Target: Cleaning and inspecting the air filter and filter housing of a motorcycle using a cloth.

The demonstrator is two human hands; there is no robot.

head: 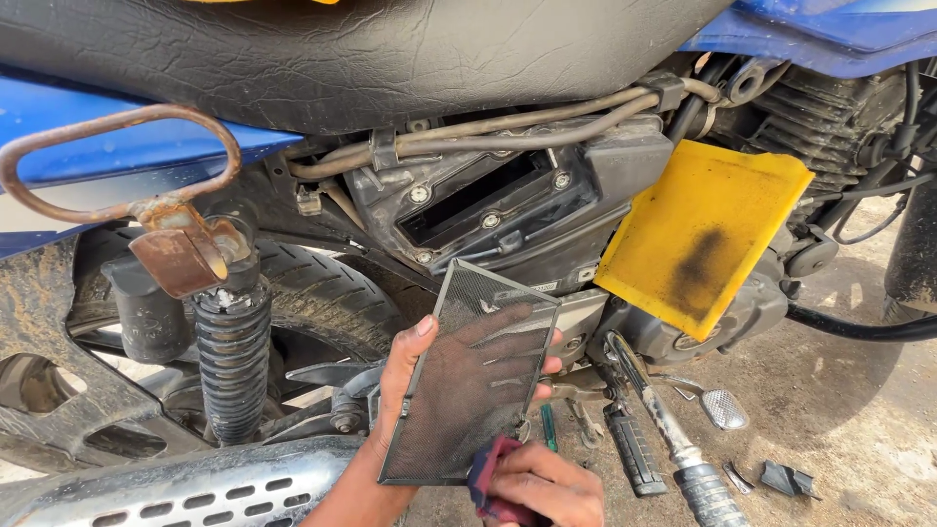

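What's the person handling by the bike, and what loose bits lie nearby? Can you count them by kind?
Mesh screens: 1, mesh screen in the left hand
Cloths: 1, red cloth in the right hand
Foam pads: 1, yellow foam pad resting against the engine
Screwdrivers: 1, green-handled screwdriver
Total: 4

Mesh screen [468, 376] below open airbox [488, 200], foam pad [703, 234] to its right.

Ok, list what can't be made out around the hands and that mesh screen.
Head view only:
- Left hand: fingers veiled behind the mesh screen.
- Right hand: cut off by the bottom edge; its red cloth mostly hidden in the fist.
- Open airbox: interior too dark.
- Yellow foam filter: its support hidden behind it.
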